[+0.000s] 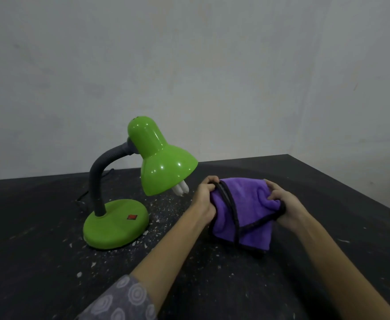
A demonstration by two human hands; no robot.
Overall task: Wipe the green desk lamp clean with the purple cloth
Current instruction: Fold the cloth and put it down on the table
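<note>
Both grips grasp the purple cloth (242,209): left hand (204,199) curled on its left edge, right hand (284,204) bunching its right corner, forearms stretched forward. Left of it, apart, stands the green desk lamp (161,167) on the dark worktop (39,262).

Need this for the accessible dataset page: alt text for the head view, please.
Two bare hands, left hand and right hand, grip a purple cloth with black edging above a dark, speckled table. To their left stands a green desk lamp, untouched, with a grey gooseneck, a white bulb showing under its shade and a red switch on its base.
</note>
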